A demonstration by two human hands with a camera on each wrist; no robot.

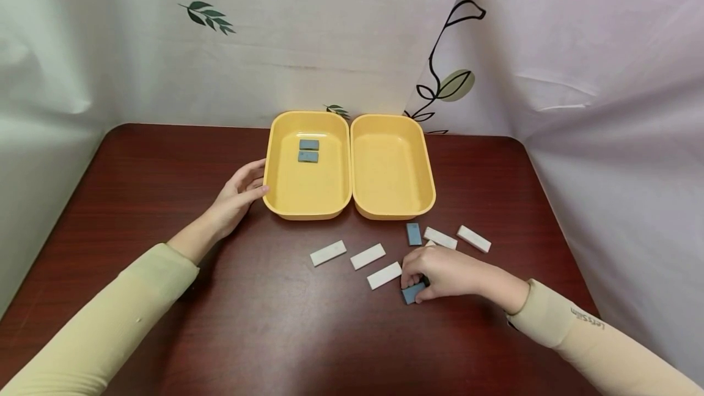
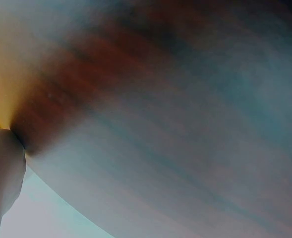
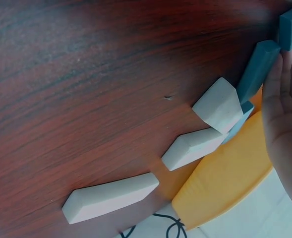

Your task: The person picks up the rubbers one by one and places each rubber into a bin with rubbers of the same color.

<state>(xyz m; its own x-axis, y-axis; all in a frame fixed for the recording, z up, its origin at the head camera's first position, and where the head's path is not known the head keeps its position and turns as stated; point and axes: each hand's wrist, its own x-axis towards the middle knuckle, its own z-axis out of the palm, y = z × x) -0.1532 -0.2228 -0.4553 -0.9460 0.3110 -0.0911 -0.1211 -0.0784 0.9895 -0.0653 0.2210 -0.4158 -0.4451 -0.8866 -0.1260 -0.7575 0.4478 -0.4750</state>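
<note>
Two yellow trays stand side by side. My left hand (image 1: 235,200) grips the outer side of the left tray (image 1: 277,203), thumb at its rim. In that tray lie two blue-grey blocks (image 1: 308,151). On the table, my right hand (image 1: 442,269) pinches a blue-grey block (image 1: 414,293) between thumb and curled fingers. The right wrist view shows this held block (image 3: 290,29) at the fingertips and another blue-grey block (image 3: 257,72) beside the palm, mostly hidden from the head view. A further blue-grey block (image 1: 414,234) lies beyond the right hand.
The right tray (image 1: 392,170) holds nothing. Several white blocks lie about: a left one (image 1: 328,253), one by the right fingers (image 1: 384,275) and a far right one (image 1: 473,239). The dark red table (image 1: 247,322) meets a white curtain (image 1: 264,47) at the back.
</note>
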